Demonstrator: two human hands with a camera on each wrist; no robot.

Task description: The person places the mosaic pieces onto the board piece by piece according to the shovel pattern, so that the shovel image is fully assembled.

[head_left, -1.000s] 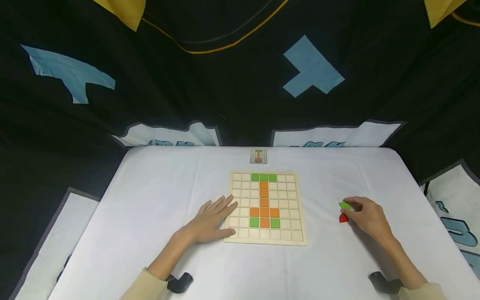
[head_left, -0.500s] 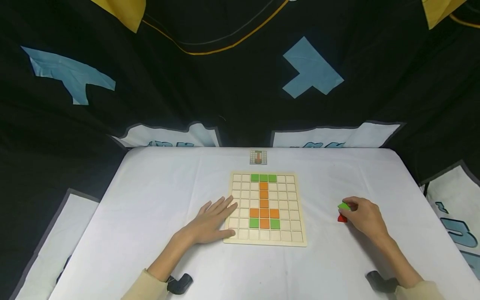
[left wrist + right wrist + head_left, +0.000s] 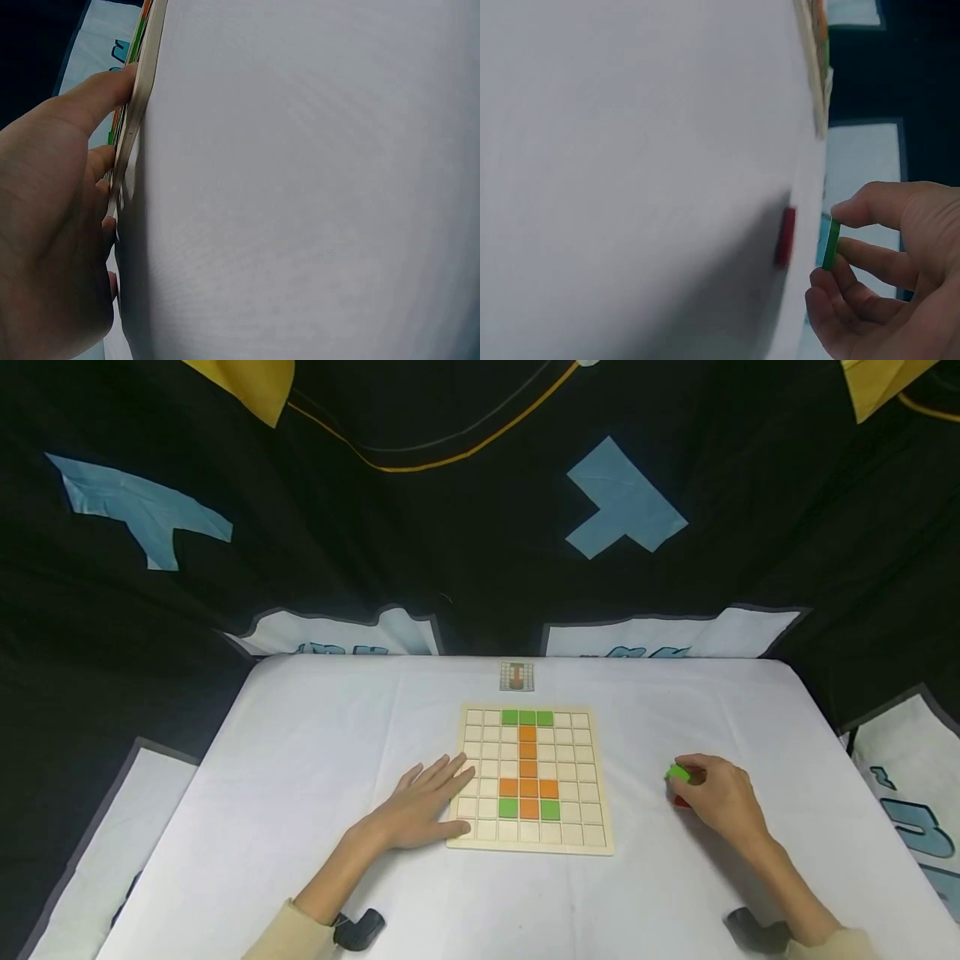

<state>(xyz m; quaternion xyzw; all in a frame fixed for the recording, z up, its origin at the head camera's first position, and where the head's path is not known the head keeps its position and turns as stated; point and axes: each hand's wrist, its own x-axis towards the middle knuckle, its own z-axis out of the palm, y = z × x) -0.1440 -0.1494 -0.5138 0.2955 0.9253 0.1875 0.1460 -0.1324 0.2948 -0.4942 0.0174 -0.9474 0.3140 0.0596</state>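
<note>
A wooden grid board [image 3: 581,837] lies mid-table, with orange and green square tiles set in some of its cells. My left hand [image 3: 417,806] rests on the board's left edge, fingers spread and straight; the left wrist view shows the thumb [image 3: 105,94] on the rim. To the right of the board, my right hand [image 3: 722,797] pinches a green tile [image 3: 831,244] between thumb and fingers, held just above the table. Below it a red piece [image 3: 786,237] lies on the white cloth, mostly covered by the hand in the head view.
A small pattern card [image 3: 517,677] lies behind the board, printed with a grid and coloured figure. White cloth [image 3: 337,710] covers the table. A black curtain [image 3: 375,543] with blue and yellow patches hangs behind.
My right hand has moved a little left towards the board with the green tile, now covering more of the red piece. The left hand has stayed on the board's edge.
</note>
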